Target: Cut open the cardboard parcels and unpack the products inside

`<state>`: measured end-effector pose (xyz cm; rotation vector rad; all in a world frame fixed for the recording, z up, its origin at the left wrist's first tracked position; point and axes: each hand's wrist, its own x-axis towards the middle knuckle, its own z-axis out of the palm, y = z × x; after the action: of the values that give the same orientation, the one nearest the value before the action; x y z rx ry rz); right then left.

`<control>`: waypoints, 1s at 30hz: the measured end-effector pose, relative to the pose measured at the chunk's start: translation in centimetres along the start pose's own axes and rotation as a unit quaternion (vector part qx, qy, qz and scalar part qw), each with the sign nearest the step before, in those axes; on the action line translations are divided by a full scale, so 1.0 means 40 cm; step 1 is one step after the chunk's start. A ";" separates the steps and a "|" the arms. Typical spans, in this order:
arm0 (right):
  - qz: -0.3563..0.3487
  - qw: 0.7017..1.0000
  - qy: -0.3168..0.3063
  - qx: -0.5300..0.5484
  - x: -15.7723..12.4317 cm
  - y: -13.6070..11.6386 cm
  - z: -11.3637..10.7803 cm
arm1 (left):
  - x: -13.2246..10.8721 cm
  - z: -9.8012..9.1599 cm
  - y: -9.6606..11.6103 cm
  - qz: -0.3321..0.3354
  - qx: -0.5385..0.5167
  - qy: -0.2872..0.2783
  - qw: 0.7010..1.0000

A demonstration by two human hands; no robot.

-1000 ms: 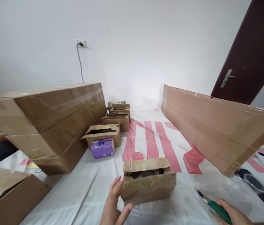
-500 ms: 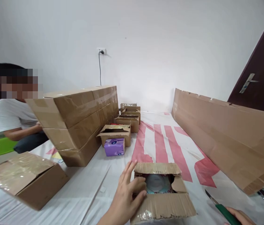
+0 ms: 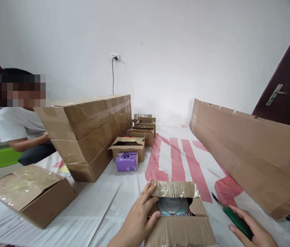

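Observation:
My left hand (image 3: pixel 142 210) grips the left side of a small cardboard box (image 3: pixel 179 231), its thumb on the near flap and its other fingers along the left edge and far flap. Through the gap between the flaps shows a clear round lid or container (image 3: pixel 172 205) with a teal printed surface below; the rest is hidden inside. In my right hand (image 3: pixel 256 224) is a green-handled knife (image 3: pixel 237 219), its short pointed blade aimed up and left. The knife is right of the box, apart from it.
Stacked taped cartons (image 3: pixel 88 127) stand left, beside a row of open boxes (image 3: pixel 128 145) and a purple pack (image 3: pixel 127 162). A closed box (image 3: pixel 32 192) lies front left. A tall cardboard panel (image 3: pixel 248 154) lines the right. A person (image 3: pixel 23 123) crouches at far left.
My right hand has come further into view, raising the knife up and left, nearer the box. My left hand stays on the box. The view has shifted slightly.

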<state>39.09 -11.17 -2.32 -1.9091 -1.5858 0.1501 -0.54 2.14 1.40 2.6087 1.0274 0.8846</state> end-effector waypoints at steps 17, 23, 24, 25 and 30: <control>0.020 1.000 -0.011 0.015 -0.023 -0.007 0.110 | -0.011 0.016 -0.020 0.008 -0.040 0.004 0.999; -0.002 0.998 -0.059 0.006 -0.021 -0.005 0.108 | -0.014 0.022 -0.020 -0.008 -0.051 -0.001 0.999; -0.015 0.998 -0.065 -0.003 -0.022 -0.006 0.113 | -0.014 0.023 -0.020 -0.010 -0.054 0.000 0.998; -0.024 0.997 -0.069 -0.011 -0.025 -0.007 0.120 | -0.015 0.024 -0.020 -0.012 -0.058 0.002 0.998; -0.028 0.993 -0.099 -0.054 -0.052 0.000 0.166 | -0.016 0.023 -0.021 -0.024 -0.079 -0.006 0.997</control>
<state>35.40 -10.44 -8.16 -1.9809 -1.8105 0.2414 -0.82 2.36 0.04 2.4453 0.9711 0.8987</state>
